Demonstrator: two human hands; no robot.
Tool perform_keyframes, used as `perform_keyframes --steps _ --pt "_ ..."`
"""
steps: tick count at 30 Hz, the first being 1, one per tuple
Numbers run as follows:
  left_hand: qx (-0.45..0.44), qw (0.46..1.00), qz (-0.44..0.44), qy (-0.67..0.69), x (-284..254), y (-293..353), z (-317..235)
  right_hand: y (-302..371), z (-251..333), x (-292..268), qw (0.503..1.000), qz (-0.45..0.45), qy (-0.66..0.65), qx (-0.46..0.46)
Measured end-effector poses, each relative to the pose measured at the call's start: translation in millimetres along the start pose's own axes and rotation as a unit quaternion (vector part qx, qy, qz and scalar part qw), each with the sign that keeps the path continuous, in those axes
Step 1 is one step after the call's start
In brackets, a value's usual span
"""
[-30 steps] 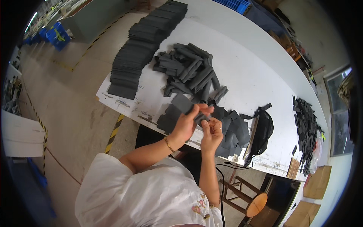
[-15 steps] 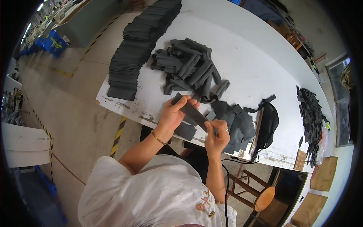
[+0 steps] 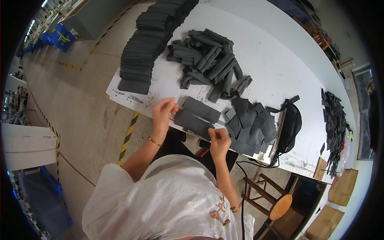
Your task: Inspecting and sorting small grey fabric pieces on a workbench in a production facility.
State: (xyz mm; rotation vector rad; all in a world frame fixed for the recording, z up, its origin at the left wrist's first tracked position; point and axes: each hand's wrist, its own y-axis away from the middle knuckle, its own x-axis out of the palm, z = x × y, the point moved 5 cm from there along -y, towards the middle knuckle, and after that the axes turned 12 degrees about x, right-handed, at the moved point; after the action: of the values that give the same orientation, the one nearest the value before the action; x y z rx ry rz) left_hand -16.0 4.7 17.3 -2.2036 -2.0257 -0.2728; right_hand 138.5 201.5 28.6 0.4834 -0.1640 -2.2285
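Note:
My left hand [image 3: 163, 115] is raised just off the left ends of two flat dark grey fabric strips, fingers loosely bent and apart, holding nothing. One strip [image 3: 201, 109] lies slightly farther away; the other strip [image 3: 193, 123] runs along the near table edge. At that near strip's right end, my right hand [image 3: 219, 145] pinches with thumb and fingers; its corner is partly covered by the fingertips. Just right of the strips is a loose heap of flat dark pieces [image 3: 253, 126]. Beyond them sits a pile of rolled or folded dark pieces [image 3: 214, 62].
A long row of stacked dark pieces [image 3: 140, 56] lines the left side of the white table [image 3: 276, 68]. A black pouch [image 3: 290, 128] with a cable lies right of the heap. More dark scraps [image 3: 334, 124] lie far right. A wooden stool [image 3: 280, 206] stands below.
The strip stretched between both hands is now down on the table, where two strips show side by side. My left hand has let go and moved left; my right hand has dropped lower.

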Motion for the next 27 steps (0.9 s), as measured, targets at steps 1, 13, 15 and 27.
perform_keyframes --steps 1,13,15,27 --pt "0.054 0.998 -0.014 -0.023 -4 -13 -7 -2 -1 0 0.998 -0.018 0.063 0.002" --pt "0.248 0.899 0.084 -0.352 113 -203 1 -66 24 -87 0.902 -0.276 0.281 -0.175" --pt "0.173 0.868 0.128 -0.449 123 -207 15 -78 31 -77 0.861 -0.256 0.377 -0.225" --pt "0.284 0.862 0.114 -0.404 125 -195 -7 -92 26 -43 0.698 -0.133 0.655 -0.256"
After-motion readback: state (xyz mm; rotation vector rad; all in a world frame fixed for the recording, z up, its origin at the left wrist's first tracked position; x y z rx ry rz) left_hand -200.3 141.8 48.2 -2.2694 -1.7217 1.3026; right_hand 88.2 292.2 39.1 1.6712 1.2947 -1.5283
